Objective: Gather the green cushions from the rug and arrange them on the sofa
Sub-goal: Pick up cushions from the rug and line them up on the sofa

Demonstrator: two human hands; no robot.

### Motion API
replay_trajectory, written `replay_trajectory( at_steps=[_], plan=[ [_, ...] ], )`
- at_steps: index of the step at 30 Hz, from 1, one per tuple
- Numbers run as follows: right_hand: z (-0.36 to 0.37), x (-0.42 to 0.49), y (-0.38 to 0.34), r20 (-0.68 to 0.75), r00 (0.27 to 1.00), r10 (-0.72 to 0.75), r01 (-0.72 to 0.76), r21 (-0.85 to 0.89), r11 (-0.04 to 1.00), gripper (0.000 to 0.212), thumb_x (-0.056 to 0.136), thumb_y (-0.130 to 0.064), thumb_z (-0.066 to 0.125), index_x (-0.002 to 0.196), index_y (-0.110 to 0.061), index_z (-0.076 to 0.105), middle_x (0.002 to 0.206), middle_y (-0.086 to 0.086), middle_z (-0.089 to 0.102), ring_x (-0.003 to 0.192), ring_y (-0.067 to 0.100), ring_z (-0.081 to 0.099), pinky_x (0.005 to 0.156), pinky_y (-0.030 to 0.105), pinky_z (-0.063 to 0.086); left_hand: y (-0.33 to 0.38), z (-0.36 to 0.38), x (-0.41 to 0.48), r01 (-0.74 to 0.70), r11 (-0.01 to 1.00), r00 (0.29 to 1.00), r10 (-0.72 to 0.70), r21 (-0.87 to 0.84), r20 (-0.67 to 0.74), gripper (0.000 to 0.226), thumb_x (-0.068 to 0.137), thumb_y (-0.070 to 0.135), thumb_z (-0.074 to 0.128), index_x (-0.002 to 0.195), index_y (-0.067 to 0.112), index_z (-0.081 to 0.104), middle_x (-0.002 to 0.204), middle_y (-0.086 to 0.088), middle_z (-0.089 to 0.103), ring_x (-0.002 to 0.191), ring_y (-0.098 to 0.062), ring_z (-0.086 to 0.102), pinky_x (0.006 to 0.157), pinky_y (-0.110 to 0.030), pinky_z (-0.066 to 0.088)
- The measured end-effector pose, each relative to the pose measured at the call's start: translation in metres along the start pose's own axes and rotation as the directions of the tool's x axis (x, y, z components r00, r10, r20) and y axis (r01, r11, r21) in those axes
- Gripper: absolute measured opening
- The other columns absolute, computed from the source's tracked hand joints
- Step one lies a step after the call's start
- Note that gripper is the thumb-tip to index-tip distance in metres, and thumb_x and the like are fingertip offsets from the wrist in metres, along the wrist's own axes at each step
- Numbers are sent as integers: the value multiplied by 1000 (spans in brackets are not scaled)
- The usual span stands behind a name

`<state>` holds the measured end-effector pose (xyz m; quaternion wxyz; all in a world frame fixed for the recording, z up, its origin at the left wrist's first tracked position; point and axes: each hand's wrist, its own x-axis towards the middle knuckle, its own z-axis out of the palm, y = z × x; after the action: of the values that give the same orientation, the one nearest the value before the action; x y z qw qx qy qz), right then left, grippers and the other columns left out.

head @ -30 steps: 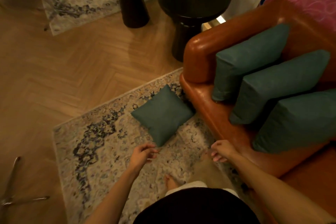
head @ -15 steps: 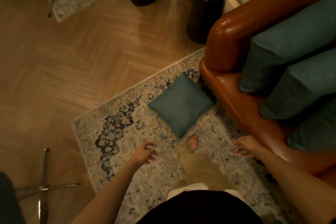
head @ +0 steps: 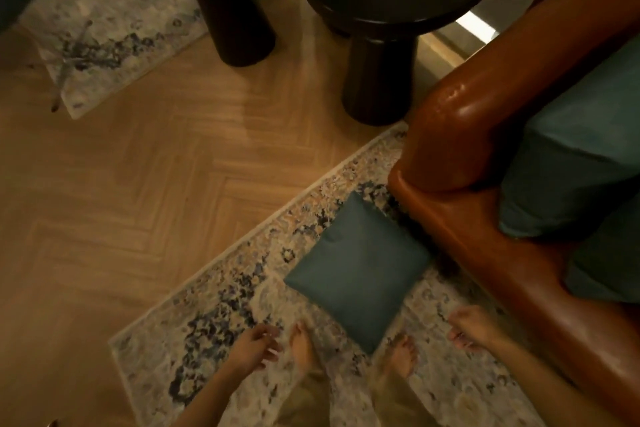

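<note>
standing over green cushion (head: pixel 358 269) near rug's (head: pixel 221 291) sofa-side edge; left hand (head: pixel 251 348), right hand (head: pixel 472 328) loosely curled, empty; likely soft, light: grip opposite corners.

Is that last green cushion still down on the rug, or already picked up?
On the rug. The cushion lies flat on the rug beside the sofa; left hand and right hand are both empty.

A teal-green cushion (head: pixel 358 270) lies on the rug (head: pixel 221 315), beige with dark-blue mottling. The sofa (head: pixel 460 156) is glossy orange-brown; the herringbone floor (head: pixel 138 184) tan; the side table (head: pixel 388 10) black.
</note>
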<state>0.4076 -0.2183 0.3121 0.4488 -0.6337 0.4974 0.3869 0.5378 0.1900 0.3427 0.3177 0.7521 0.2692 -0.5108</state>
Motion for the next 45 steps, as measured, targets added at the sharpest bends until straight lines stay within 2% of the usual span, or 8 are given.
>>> replay_trajectory(
  at_steps=[10,19,25,29,32,36,41,45],
  plan=[
    [113,142,47,32,987,157,-160,223,962,20,92,8,49,81,2,65,57,19,67,37,20,58,35,18,39,41,26,207,-193,927,977,150,321,153,17,87,1,48,95,12,59,85,-8,66,75,-21,62,73,-36,54],
    [200,245,47,70,964,258,-263,409,874,13,94,-4,56,83,-5,61,76,16,63,59,24,60,44,24,49,53,52,346,-282,868,955,294,407,36,40,91,11,48,131,8,48,118,-13,59,106,-32,59,80,-35,47],
    [243,296,50,102,945,309,-310,577,756,21,92,-9,58,112,-8,49,109,8,54,105,27,45,87,38,36,27,52,407,-213,840,975,212,498,60,87,76,8,64,149,13,19,148,-13,38,130,-36,42,101,-45,44],
    [251,298,63,54,949,309,-275,618,737,26,87,-5,63,112,-4,54,120,11,55,94,31,53,72,33,43,12,54,401,-247,753,969,210,609,132,78,59,15,60,135,13,42,127,-12,58,113,-34,56,92,-43,49],
    [238,277,73,-10,961,276,-209,625,752,49,77,-26,78,117,-2,62,123,18,62,108,38,57,97,51,47,8,51,367,-214,819,977,167,532,135,70,67,3,61,135,11,45,125,-11,60,112,-31,55,86,-37,47],
    [222,229,86,52,978,204,-183,690,700,67,56,-55,84,104,-12,69,103,11,70,99,35,65,96,55,50,3,35,304,-211,943,977,195,257,89,72,62,22,66,131,12,50,117,-2,60,110,-23,58,90,-34,47],
    [162,140,67,-10,983,184,-116,740,663,47,80,-16,74,125,-6,63,119,11,64,105,34,58,97,47,47,36,31,198,-228,974,973,228,3,-26,11,93,22,58,104,19,60,98,3,65,84,-8,61,73,-22,53],
    [117,75,63,-4,993,120,-74,772,631,62,66,-35,81,122,-13,64,120,11,67,106,37,61,96,53,51,84,39,104,-283,956,958,277,-81,-75,27,89,29,63,109,11,62,104,-3,68,89,-14,65,72,-22,52]
  ],
)
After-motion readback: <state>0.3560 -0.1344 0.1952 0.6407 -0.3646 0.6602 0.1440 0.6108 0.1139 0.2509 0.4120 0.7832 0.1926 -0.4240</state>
